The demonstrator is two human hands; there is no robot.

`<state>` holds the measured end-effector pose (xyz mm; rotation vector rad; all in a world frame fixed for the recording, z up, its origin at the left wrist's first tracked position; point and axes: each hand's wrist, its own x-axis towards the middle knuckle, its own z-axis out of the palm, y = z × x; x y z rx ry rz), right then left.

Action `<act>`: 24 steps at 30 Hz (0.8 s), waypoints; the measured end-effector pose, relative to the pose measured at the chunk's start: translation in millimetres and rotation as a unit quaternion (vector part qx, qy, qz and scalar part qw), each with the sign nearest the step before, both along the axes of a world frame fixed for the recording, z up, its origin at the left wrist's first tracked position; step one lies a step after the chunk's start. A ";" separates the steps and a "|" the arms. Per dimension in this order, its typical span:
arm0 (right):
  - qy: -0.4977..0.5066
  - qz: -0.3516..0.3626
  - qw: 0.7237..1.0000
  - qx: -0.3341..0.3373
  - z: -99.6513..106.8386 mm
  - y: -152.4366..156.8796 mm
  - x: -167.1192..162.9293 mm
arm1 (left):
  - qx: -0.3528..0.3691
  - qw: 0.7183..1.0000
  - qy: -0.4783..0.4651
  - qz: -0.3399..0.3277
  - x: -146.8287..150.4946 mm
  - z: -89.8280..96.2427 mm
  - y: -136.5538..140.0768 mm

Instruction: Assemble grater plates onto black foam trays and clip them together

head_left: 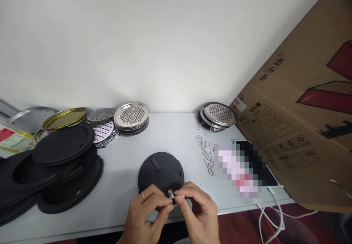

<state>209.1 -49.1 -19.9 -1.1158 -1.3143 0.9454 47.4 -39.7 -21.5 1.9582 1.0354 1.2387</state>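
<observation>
Head view: left hand (147,212) and right hand (199,211) pinch a small, shiny metal piece (171,197) in a narrow grip, near a matte, round black disc (162,170) on the smooth table (170,134).

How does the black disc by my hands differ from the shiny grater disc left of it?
The black disc looks matte; the grater disc, silvery and shiny. The black disc bears a narrow strip; the grater disc, many perforations. The black disc lies nearer you; the grater disc tops a stack. Both are round.
</observation>
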 end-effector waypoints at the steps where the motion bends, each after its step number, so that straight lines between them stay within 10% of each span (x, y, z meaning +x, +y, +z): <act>1: -0.001 -0.011 1.000 -0.002 -0.4 0.1 0.1 | 0.025 1.000 0.011 -0.003 -2.1 -0.9 0.1; 9: -0.058 0.023 0.998 0.003 -3.9 -2.5 1.5 | -0.032 0.994 0.108 -0.009 -12.5 9.9 4.3; 15: -0.032 -0.008 0.999 -0.036 -2.0 -1.6 -0.4 | 0.124 0.986 0.108 0.021 -10.5 9.0 4.6; 20: -0.053 0.045 0.998 -0.008 -2.5 -0.3 -0.4 | 0.018 0.995 0.099 0.013 -12.2 9.4 4.2; 24: -0.035 0.031 0.998 -0.036 -5.0 0.2 0.0 | 0.074 0.993 0.096 0.010 -15.3 9.7 2.9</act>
